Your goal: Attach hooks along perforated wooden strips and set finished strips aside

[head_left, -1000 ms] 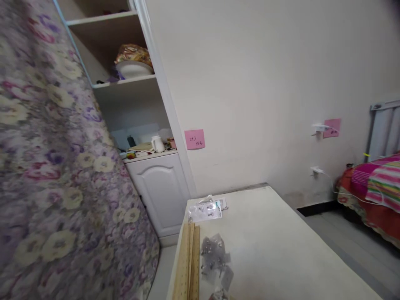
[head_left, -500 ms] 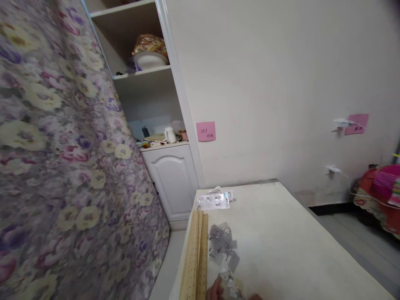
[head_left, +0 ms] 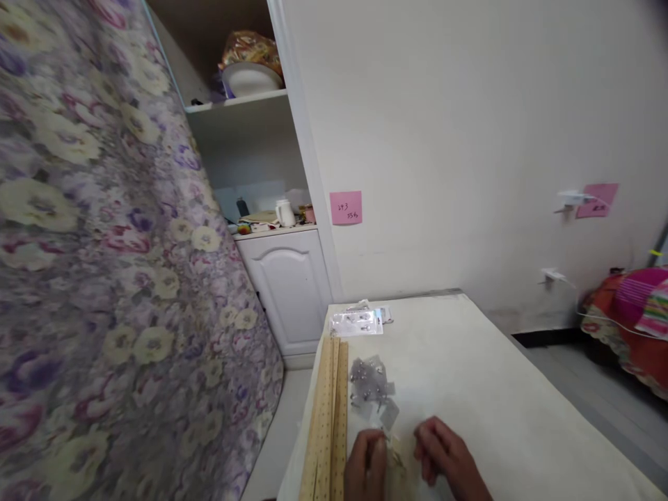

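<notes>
My left hand (head_left: 367, 465) is low in the view, beside the wooden strips, with its fingers curled and pressed together. A small pale, see-through piece (head_left: 397, 456) shows at its fingertips, too blurred to name. To the right, my right hand (head_left: 446, 456) is just above the table, fingers bent in and thumb close to them. Whatever it may hold is hidden. Beyond my hands lies a group of small clear plastic bags (head_left: 369, 379) with shiny metal bits in them. The perforated wooden strips (head_left: 328, 417) lie lengthwise along the table's left edge.
Clear packaging with small parts (head_left: 358, 321) lies at the far end of the white-covered table (head_left: 485, 390). A floral curtain (head_left: 130, 278) hangs at left, next to a white cabinet (head_left: 287, 289). A pink note (head_left: 346, 208) sticks to the wall.
My right hand has come up into view from the bottom edge. More of my left hand shows, and the clear, silvery bundle by it is no longer plainly visible. The view has tipped slightly down.
</notes>
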A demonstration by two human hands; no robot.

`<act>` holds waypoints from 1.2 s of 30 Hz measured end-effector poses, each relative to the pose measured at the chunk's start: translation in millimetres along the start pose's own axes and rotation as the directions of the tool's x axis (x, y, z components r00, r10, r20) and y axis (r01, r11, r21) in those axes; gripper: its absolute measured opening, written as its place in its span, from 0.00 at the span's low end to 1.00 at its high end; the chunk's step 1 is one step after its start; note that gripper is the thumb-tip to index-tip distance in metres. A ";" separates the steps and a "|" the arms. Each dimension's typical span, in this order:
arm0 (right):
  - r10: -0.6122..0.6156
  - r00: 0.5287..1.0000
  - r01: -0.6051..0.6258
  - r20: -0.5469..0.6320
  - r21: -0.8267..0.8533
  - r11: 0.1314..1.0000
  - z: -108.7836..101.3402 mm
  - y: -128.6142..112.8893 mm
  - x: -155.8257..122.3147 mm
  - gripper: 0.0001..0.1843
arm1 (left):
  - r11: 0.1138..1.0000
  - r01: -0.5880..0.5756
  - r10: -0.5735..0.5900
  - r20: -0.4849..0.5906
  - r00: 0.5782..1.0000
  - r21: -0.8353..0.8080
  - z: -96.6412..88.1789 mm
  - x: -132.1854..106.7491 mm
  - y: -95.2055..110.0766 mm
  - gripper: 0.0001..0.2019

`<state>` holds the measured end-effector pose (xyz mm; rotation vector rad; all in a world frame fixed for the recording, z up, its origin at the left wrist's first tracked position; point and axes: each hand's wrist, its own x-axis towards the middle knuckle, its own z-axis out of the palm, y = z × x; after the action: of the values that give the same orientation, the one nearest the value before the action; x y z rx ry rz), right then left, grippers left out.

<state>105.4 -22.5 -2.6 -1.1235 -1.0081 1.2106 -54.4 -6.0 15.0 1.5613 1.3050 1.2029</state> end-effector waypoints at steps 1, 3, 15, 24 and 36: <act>-0.022 1.000 0.023 -0.020 0.017 1.000 -0.7 -12.9 4.4 0.24 | 1.000 -0.004 0.005 0.051 0.999 -0.012 -1.9 7.1 15.5 0.23; -0.050 0.998 0.052 -0.050 0.033 0.998 -2.8 -38.0 12.6 0.25 | 0.998 0.022 -0.020 0.039 0.999 -0.057 -3.8 22.3 41.5 0.28; 0.051 0.997 -0.049 -0.051 0.034 0.998 -20.2 -84.8 33.5 0.42 | 0.999 0.023 -0.017 0.135 0.991 -0.042 12.2 58.1 86.8 0.38; 0.095 0.992 -0.094 -0.087 0.011 0.995 -32.7 -68.8 39.3 0.43 | 0.994 0.107 -0.110 0.143 0.984 0.028 24.6 67.0 65.5 0.40; 0.112 0.987 -0.113 -0.115 -0.007 0.994 -36.9 -59.8 42.6 0.43 | 0.993 0.119 -0.122 0.147 0.982 0.025 30.7 69.9 54.0 0.39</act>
<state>156.3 15.4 49.7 -1.2598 -0.8768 1.2162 -8.0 52.9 70.8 1.5297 1.2953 0.9845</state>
